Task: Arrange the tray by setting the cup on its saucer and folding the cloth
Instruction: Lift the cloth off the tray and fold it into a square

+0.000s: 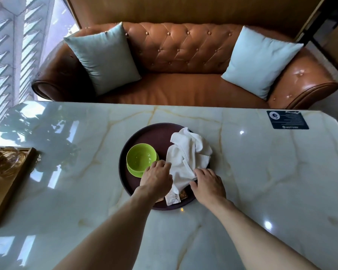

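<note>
**Already seated cup, cloth unfolded: where trouble may be expected**

Clearly, the lime-green cup [141,157] is seen resting on its matching saucer [135,171] at the left of the round dark tray [144,131], so that half of the task is judged done. The white cloth [185,158] lies crumpled over the right half of the tray, its far edge draped across the rim and its near end trailing toward the tray's front edge.

The left hand [157,177] is placed at the cloth's left edge, just beside the cup and saucer; the right hand [208,185] is set on the cloth's right near edge. Both grips appear narrow, with fingers curled down onto the fabric, though whether the cloth is actually pinched cannot be told.

The main risk is judged to be the cup: if the cloth is lifted or swept leftward, the saucer could be knocked or the cup tipped by the left hand. A light tray could also be dragged along if the cloth is tugged sharply.

A glossy marble-patterned tabletop [261,172] carries the tray; it looks slick, so sliding is plausible. A wooden-framed tray [10,178] sits at the left edge. Beyond stands a tufted brown leather sofa [183,55] with two pale blue cushions [103,59], beside a bright window [6,55].
</note>
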